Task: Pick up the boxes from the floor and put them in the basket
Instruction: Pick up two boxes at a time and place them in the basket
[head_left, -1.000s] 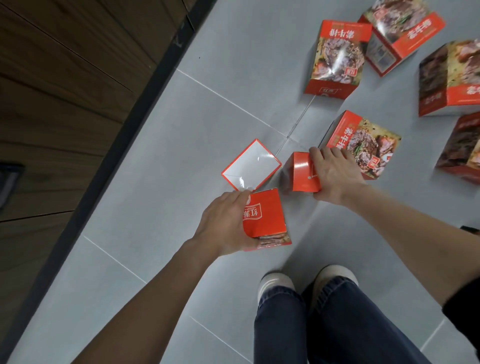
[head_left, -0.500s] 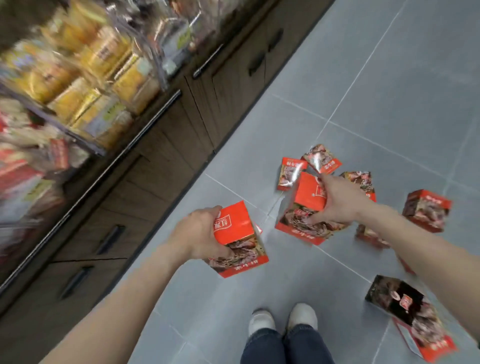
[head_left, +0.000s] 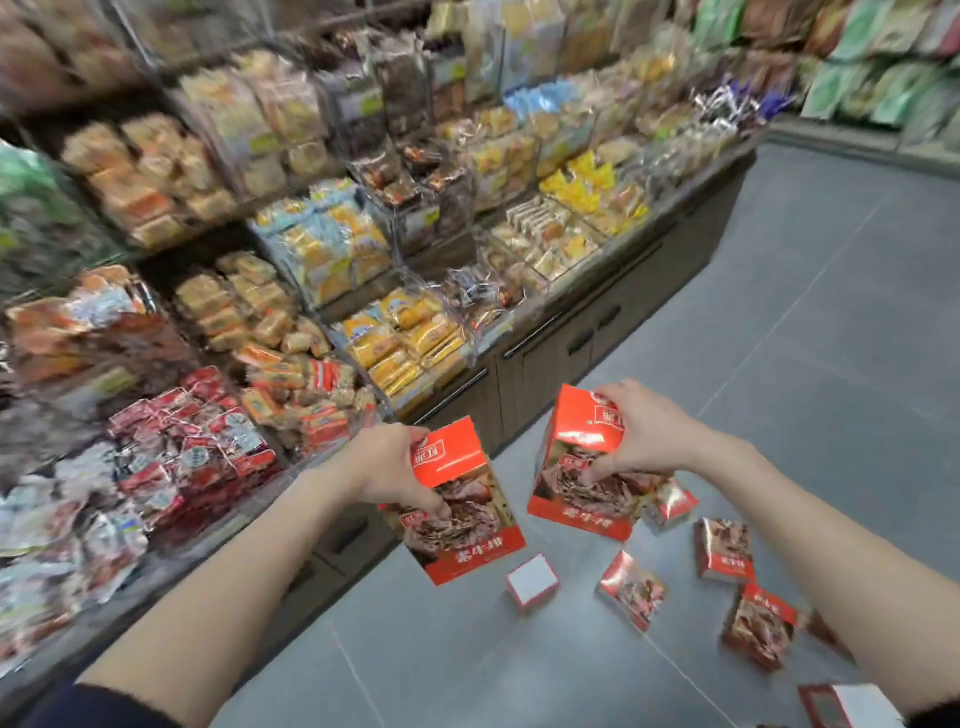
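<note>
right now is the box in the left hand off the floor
Off the floor: the left hand grips the box in mid-air.

Motion blur is smearing the snack packets (head_left: 291, 270) on the shelves; no labels are reading. The left hand (head_left: 387, 467), gripping the left box (head_left: 467, 535), is covering part of its print. The right box (head_left: 576, 467), gripped by the right hand (head_left: 641, 431), is hiding part of a small box (head_left: 670, 505). The right forearm (head_left: 857, 597) is covering most of a floor box (head_left: 823, 630). The bottom edge is cutting off a white-sided box (head_left: 852, 701).
</note>
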